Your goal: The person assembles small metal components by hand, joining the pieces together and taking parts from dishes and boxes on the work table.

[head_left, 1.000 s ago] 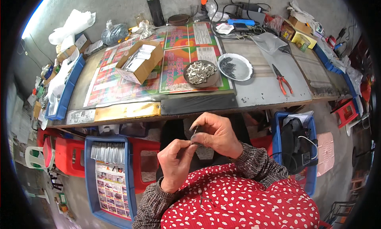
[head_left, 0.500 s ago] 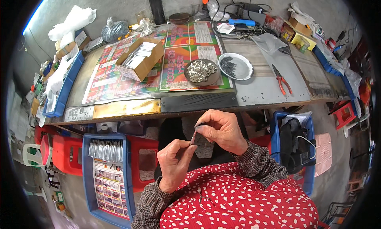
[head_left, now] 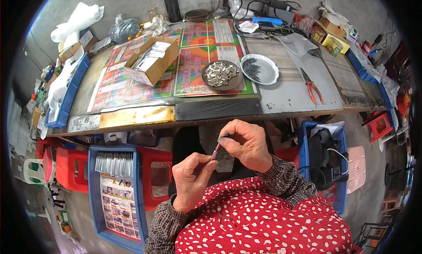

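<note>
In front of my lap, my left hand [head_left: 192, 177] and my right hand [head_left: 247, 145] meet over one small thin rod [head_left: 215, 153]. It slants upward between them, pinkish-brown with a shiny stretch near the left fingertips. My left thumb and forefinger pinch its lower end, while the right thumb and fingers close on the upper end. Something dark shows at the right fingertips, too small to name. On the table beyond, a dark round dish [head_left: 223, 78] holds many short silvery metal pieces [head_left: 220, 73]. Beside it a white bowl [head_left: 270, 73] contains thin dark grey pieces [head_left: 251, 69].
Orange-handled pliers [head_left: 313, 89] lie right of the bowl. A cardboard box [head_left: 154, 73] of white packets stands on the left. Below the table edge [head_left: 215, 118] sit a blue crate [head_left: 140, 197] of silvery packets, another blue crate [head_left: 343, 190] with a black bag, and red stools [head_left: 72, 168].
Both hands keep their pinch on the thin rod, with only slight finger movement. The whole view has shifted a little, so the table things appear slightly higher and further left.
</note>
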Available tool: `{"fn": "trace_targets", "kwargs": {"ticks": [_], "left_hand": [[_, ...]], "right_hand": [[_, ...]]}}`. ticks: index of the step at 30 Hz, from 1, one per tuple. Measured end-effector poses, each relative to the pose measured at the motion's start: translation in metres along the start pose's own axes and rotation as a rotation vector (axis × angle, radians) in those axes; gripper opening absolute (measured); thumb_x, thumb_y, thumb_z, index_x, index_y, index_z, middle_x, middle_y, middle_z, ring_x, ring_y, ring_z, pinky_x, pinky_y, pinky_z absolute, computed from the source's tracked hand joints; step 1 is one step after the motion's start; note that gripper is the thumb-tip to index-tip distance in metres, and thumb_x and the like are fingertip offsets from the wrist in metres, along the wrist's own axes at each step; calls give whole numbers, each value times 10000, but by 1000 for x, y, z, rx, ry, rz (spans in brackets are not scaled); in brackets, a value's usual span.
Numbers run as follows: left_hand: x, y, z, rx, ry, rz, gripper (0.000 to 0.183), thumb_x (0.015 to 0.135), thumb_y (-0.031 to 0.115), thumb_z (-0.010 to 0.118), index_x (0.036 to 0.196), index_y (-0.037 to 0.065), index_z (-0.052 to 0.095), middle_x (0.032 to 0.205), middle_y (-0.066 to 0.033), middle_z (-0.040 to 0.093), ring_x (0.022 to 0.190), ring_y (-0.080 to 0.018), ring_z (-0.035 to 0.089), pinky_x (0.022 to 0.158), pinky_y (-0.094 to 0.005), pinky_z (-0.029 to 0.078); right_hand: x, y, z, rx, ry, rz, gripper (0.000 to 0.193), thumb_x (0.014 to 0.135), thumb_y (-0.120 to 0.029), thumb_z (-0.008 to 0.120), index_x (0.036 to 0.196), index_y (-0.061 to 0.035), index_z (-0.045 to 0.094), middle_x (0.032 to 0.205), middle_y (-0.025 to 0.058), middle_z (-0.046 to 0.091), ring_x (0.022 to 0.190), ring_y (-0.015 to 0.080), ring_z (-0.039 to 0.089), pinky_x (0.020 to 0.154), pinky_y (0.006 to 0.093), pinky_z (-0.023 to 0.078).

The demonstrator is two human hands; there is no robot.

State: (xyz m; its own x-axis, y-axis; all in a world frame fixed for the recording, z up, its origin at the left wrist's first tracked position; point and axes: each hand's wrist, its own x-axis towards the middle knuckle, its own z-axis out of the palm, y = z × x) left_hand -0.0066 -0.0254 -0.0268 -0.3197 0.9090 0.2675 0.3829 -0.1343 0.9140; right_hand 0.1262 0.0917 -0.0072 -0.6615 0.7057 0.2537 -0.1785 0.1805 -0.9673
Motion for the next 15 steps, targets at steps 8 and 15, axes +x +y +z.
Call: {"fn": "trace_targets", "kwargs": {"ticks": [8, 15], "left_hand": [[-2, 3, -2, -108, 10, -73, 44, 807, -12, 633, 816, -39, 599, 734, -45, 634, 652, -69, 589, 584, -188, 468], [0, 1, 3, -156, -31, -107, 39, 795, -19, 639, 820, -32, 612, 736, -57, 637, 686, -69, 598, 605, -194, 479]], "right_hand": [[1, 4, 0, 239, -66, 114, 94, 862, -62, 602, 926, 5, 587, 701, -36, 538, 580, 3, 464, 483, 159, 362], [0, 2, 0, 172, -210, 86, 126, 850, -74, 627, 934, 7, 580, 743, -30, 554, 653, 8, 495, 522, 159, 387]]}}
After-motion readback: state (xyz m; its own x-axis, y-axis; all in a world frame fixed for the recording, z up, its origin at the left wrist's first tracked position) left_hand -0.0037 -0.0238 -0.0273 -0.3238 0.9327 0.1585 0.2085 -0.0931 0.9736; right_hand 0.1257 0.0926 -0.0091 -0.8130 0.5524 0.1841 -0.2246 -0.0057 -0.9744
